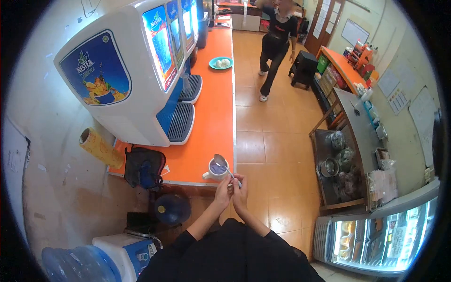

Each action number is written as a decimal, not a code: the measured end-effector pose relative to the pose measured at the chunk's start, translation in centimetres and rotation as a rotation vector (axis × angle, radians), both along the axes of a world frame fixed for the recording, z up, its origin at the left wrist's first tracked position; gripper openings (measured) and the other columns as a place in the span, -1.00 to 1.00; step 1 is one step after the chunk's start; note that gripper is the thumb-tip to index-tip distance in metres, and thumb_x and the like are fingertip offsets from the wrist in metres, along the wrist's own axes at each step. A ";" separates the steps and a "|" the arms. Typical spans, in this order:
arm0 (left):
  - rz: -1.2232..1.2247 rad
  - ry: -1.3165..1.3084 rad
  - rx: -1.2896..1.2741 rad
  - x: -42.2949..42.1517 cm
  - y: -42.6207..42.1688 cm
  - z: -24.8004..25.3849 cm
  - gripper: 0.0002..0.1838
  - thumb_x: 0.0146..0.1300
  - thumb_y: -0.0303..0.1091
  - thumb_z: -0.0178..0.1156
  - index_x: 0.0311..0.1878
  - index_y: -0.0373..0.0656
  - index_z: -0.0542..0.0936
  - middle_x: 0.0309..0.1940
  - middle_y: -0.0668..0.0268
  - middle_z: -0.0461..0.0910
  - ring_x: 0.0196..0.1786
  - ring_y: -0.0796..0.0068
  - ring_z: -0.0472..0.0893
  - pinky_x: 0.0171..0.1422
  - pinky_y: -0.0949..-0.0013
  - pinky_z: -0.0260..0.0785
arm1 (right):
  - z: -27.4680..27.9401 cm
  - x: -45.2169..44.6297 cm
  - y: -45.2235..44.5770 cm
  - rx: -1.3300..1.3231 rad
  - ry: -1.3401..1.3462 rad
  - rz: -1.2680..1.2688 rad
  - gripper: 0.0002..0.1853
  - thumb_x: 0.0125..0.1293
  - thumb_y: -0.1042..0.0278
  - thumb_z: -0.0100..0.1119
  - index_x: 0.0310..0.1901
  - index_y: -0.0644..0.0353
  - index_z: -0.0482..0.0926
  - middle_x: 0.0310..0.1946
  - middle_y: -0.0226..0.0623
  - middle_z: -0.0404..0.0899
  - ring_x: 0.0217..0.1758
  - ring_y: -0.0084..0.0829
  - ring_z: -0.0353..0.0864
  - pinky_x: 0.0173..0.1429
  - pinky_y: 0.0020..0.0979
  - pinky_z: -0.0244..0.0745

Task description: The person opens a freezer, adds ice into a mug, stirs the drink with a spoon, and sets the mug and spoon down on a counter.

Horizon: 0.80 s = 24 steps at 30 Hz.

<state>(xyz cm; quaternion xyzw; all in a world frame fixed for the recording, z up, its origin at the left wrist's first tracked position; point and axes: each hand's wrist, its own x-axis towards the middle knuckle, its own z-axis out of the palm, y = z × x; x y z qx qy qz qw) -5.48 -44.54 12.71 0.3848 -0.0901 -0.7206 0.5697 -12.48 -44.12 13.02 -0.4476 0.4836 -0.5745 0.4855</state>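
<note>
A white mug (207, 176) stands near the front right corner of the orange counter, with something purple (215, 168) inside. Over its rim leans a metal spoon (219, 160), its bowl raised above the purple contents. My right hand (241, 191) is closed around the spoon's handle just in front of the mug. Beside it, almost touching, my left hand (222, 192) has its fingers curled together near the handle end. What those left fingers hold, if anything, is too small to make out.
A drink dispenser (136, 113) fills the counter's left side. Behind it sits a turquoise plate (226, 66) with white food. A black bag (143, 167) and a wrap roll (101, 148) lie left. Another person (277, 42) walks in the aisle. A lit fridge (385, 237) stands right.
</note>
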 end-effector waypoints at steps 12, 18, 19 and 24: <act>0.058 -0.614 -0.235 3.2 0.4 -2.1 -0.76 0.35 -0.28 0.05 -0.36 -0.23 0.55 -0.48 0.34 0.55 -0.45 0.57 0.56 -0.39 0.53 0.42 | 1.6 -1.8 -0.6 0.052 0.486 0.172 -0.65 0.37 0.17 -0.05 0.09 0.16 0.36 -0.09 -0.05 0.38 -0.06 -0.18 0.45 0.00 -0.22 0.34; -0.015 -0.537 -0.130 4.4 1.6 -0.4 -0.73 0.35 -0.29 0.03 -0.36 -0.30 0.52 -0.60 0.27 0.54 -0.53 0.44 0.61 -0.45 0.43 0.50 | 2.8 -1.2 -3.0 -0.343 0.950 0.274 -0.52 0.29 0.21 0.04 0.26 -0.30 0.34 0.09 -0.08 0.29 -0.01 -0.14 0.41 0.02 -0.14 0.29; -0.008 -0.537 -0.126 4.5 1.7 -0.2 -0.73 0.35 -0.29 0.03 -0.36 -0.30 0.52 -0.60 0.27 0.54 -0.53 0.44 0.61 -0.45 0.43 0.50 | 3.0 -1.0 -3.2 -0.345 0.949 0.282 -0.52 0.29 0.21 0.04 0.26 -0.30 0.34 0.09 -0.08 0.29 -0.01 -0.14 0.41 0.02 -0.14 0.29; -0.045 -0.522 -0.109 4.8 1.8 -0.6 -0.72 0.34 -0.28 0.03 -0.39 -0.29 0.53 -0.66 0.32 0.50 -0.66 0.51 0.54 -0.61 0.49 0.38 | 3.4 -0.8 -4.3 -0.400 1.036 0.289 -0.54 0.27 0.39 0.03 0.20 -0.25 0.42 0.09 0.02 0.27 0.02 -0.10 0.34 0.08 -0.16 0.28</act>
